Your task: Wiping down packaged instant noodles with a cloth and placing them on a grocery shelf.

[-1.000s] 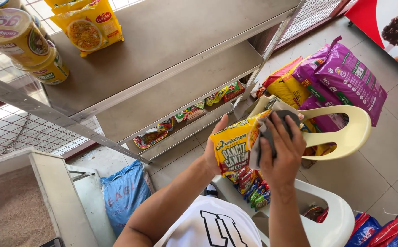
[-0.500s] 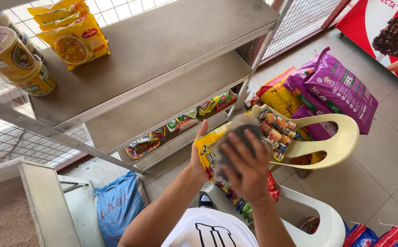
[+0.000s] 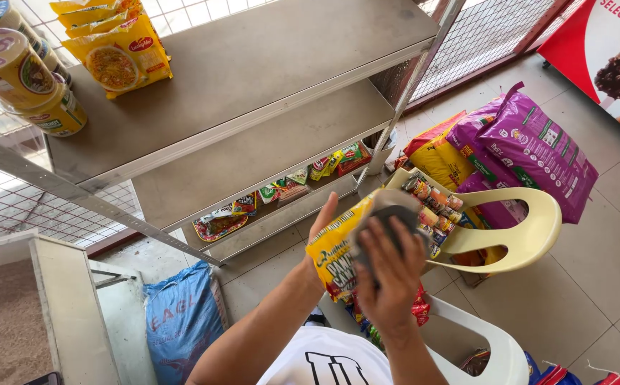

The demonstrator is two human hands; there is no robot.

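Left hand (image 3: 322, 227) steadies a yellow noodle packet (image 3: 333, 258), fingers clamped on it, while right hand (image 3: 390, 274) wipes it, fingers closed on a grey cloth (image 3: 388, 217), before the metal shelf (image 3: 253, 64).

We see a yellow noodle packet (image 3: 333, 251) with green and dark print. The shelf (image 3: 253, 64) is plain grey, with yellow noodle packs (image 3: 114, 50) on it. The plastic chair (image 3: 524, 235) is cream, the big bags (image 3: 531, 153) are purple, the sack (image 3: 178, 317) is blue.
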